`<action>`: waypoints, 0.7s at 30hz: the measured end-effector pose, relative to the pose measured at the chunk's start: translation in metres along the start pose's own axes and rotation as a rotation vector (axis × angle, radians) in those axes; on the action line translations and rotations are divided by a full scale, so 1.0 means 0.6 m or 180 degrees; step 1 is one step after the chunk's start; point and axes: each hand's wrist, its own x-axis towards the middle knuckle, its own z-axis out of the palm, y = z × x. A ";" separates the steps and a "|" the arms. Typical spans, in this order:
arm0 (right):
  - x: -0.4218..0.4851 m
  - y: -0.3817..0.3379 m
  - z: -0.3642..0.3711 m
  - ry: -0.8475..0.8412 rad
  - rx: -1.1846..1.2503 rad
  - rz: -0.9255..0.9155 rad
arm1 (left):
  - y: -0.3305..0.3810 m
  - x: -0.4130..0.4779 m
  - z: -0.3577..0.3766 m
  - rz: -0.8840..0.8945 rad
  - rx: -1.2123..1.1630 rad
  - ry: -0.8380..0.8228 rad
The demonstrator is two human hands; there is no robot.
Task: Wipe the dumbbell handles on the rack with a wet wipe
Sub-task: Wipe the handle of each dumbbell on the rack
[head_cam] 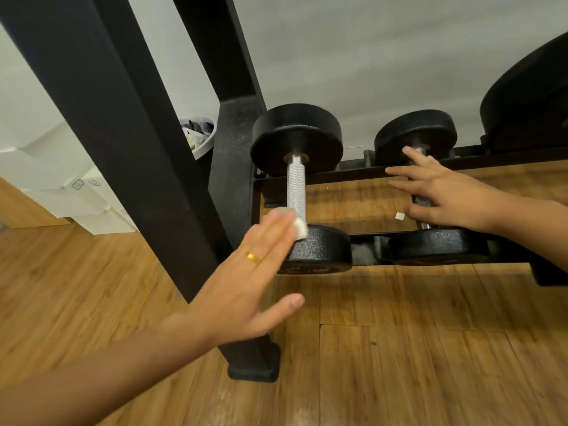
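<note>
Left hand (246, 272): fingers straight and held together, thumb spread aside, gold ring on one finger. The fingertips press a folded white wet wipe (298, 230) flat against the near end of the first dumbbell handle (296, 189), just where the knurled steel meets the near weight head. Probably a flat press for contact along the bar rather than a wrap around it.

Right hand (445, 195): fingers spread and straight, laid over the second dumbbell handle (422, 200), thumb low beside the bar. It holds no wipe. Likely steadying that dumbbell, or bracing the person while crouched.

Dumbbells: two, black heads, side by side, well apart, each lying across the two rails of the rack (353, 173) so the handle bridges the gap and stays reachable.

Progress, as judged: first handle being wiped at its near end; second not yet wiped.

Surroundings: wooden floor (399, 348) under the rack, a small white scrap (399, 215) lying on it; black upright post (107, 118) at left; a grey bin (199, 139) behind; a large black plate (528, 103) at far right.
</note>
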 end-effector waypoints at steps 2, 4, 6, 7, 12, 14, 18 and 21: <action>0.000 -0.001 -0.002 -0.0014 -0.0003 0.0020 | 0.004 0.042 -0.013 0.0406 0.0480 -0.0207; -0.001 -0.001 -0.003 -0.0014 -0.0001 0.0033 | 0.021 0.080 -0.013 0.0734 0.0926 -0.0465; -0.004 -0.002 -0.003 -0.0010 0.0000 0.0032 | 0.046 0.106 0.003 0.1082 0.1370 -0.0837; -0.004 -0.002 -0.003 0.0000 0.0001 0.0030 | 0.059 0.113 0.016 0.1227 0.1654 -0.0985; -0.003 -0.002 -0.003 -0.0012 0.0003 0.0037 | 0.075 0.115 0.031 0.1427 0.2308 -0.1004; -0.003 0.000 -0.004 -0.0027 0.0012 0.0022 | 0.062 0.097 0.024 0.1433 0.2151 -0.0836; -0.003 -0.002 -0.001 -0.0045 0.0066 0.0016 | 0.044 0.067 -0.001 0.1095 0.1466 -0.0436; -0.003 0.000 -0.001 -0.0024 0.0070 -0.0003 | 0.033 0.068 -0.021 0.0989 0.1351 -0.0220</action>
